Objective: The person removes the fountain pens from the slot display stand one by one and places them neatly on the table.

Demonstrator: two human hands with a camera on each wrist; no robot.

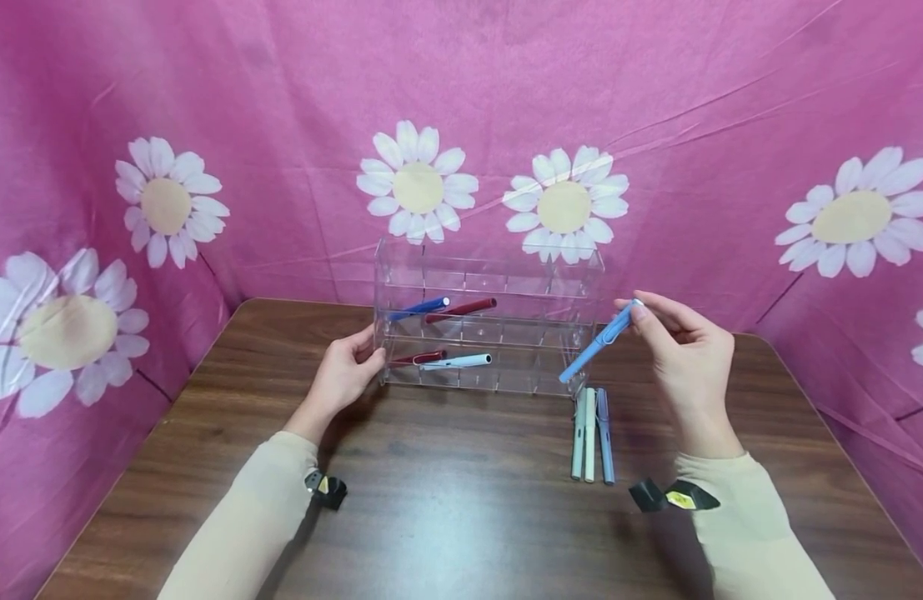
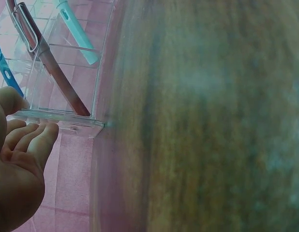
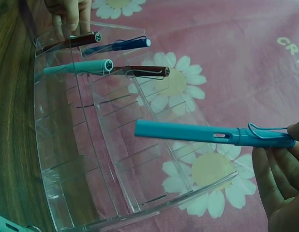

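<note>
A clear plastic pen rack (image 1: 479, 333) with tiered compartments stands at the back of the table. My left hand (image 1: 344, 377) grips its left side wall, thumb on one face and fingers on the other, as the left wrist view shows. In the rack's left part lie a dark blue pen (image 1: 419, 308), a dark red pen (image 1: 463, 311), another dark red pen (image 2: 62, 79) and a pale blue pen (image 1: 457, 362). Between thumb and fingers, my right hand (image 1: 689, 367) pinches a bright blue pen (image 3: 188, 133) by its clip end. The pen slants down to the left, overlapping the rack's right end.
Close before the rack's right end, a pale green pen (image 1: 579, 437), a lighter green pen (image 1: 590, 437) and a periwinkle pen (image 1: 605, 437) lie side by side on the wooden table (image 1: 431, 517). A pink cloth (image 1: 303, 125) with daisies hangs behind and around it.
</note>
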